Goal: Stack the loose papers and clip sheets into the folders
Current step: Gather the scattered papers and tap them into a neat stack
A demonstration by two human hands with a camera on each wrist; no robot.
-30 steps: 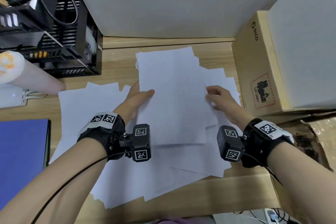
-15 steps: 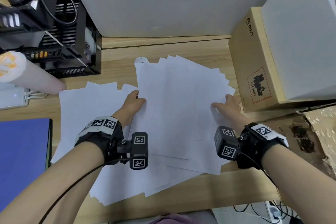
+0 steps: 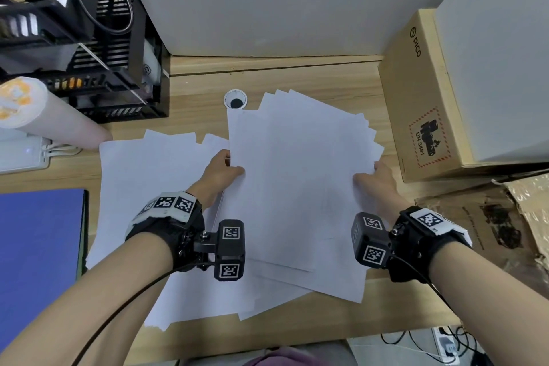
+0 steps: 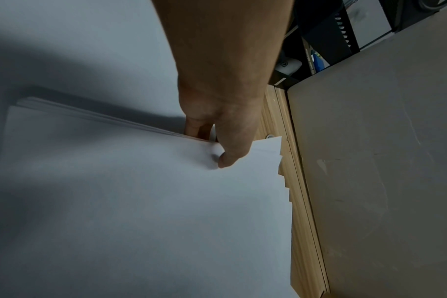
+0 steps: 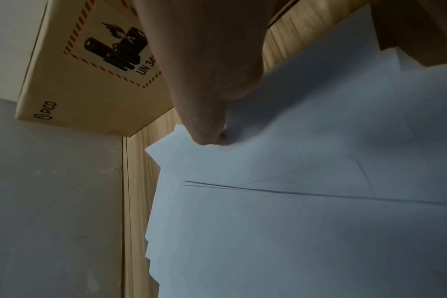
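A fanned bundle of white sheets [image 3: 300, 175] lies in the middle of the wooden desk [image 3: 297, 74], lifted a little at its edges. My left hand [image 3: 221, 171] pinches the bundle's left edge, thumb on top [image 4: 230, 157], fingers underneath. My right hand [image 3: 375, 177] pinches the right edge [image 5: 209, 137] the same way. More loose sheets [image 3: 148, 187] lie spread flat to the left and below the bundle. A blue folder [image 3: 38, 261] lies shut at the left edge of the desk.
A cardboard box [image 3: 416, 104] stands close to the right of the papers. A black rack with cables [image 3: 89, 38] is at the back left, a pale roll [image 3: 44, 110] in front of it. A grommet hole [image 3: 235, 99] sits behind the sheets. Crumpled brown packaging [image 3: 505, 223] lies at right.
Both hands have slid outward to the bundle's two side edges and taken hold. The sheets have gathered into one fanned bundle, shifted slightly right and toward me.
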